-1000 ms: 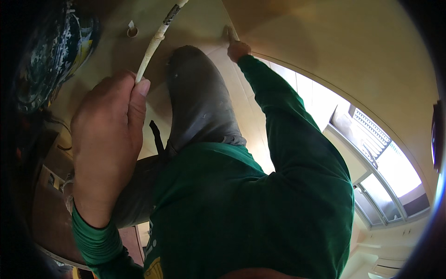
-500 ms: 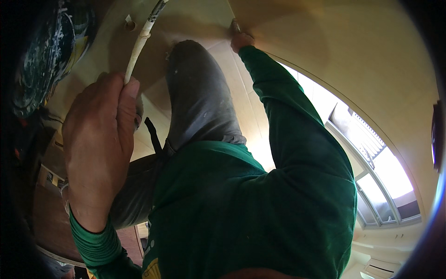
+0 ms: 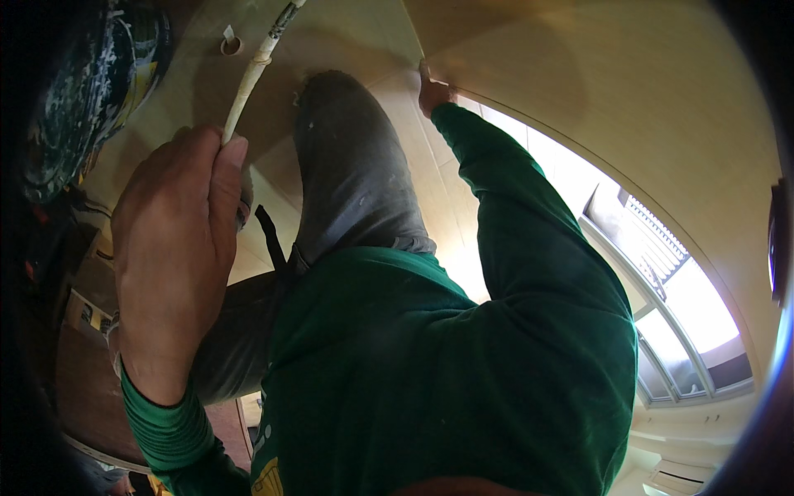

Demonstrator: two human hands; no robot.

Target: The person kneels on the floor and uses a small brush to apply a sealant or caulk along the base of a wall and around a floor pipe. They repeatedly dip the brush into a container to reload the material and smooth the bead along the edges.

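My left hand (image 3: 169,256) is raised at the left, closed, pinching the lower end of a thin cream-coloured rod (image 3: 246,83) between thumb and fingers. The rod slants up past the top edge, with a ring-like bulge midway and a dark, silvery stretch higher up; its far end is out of view. My right arm reaches far forward. At its end my right hand (image 3: 432,95) touches the edge of a large pale panel (image 3: 662,107), one finger stretched up along the seam. Its other fingers are mostly hidden, and I see nothing held in it.
A dark bucket (image 3: 87,99) smeared with white stands at the far left. A small tape roll (image 3: 232,45) lies on the pale floor beyond my left hand. My bent knee (image 3: 343,149) rises between my arms. A bright window (image 3: 670,298) is at the right.
My right hand has moved slightly down and right along the panel edge, and its stretched finger now shows more plainly. My left hand and the rod have barely shifted.
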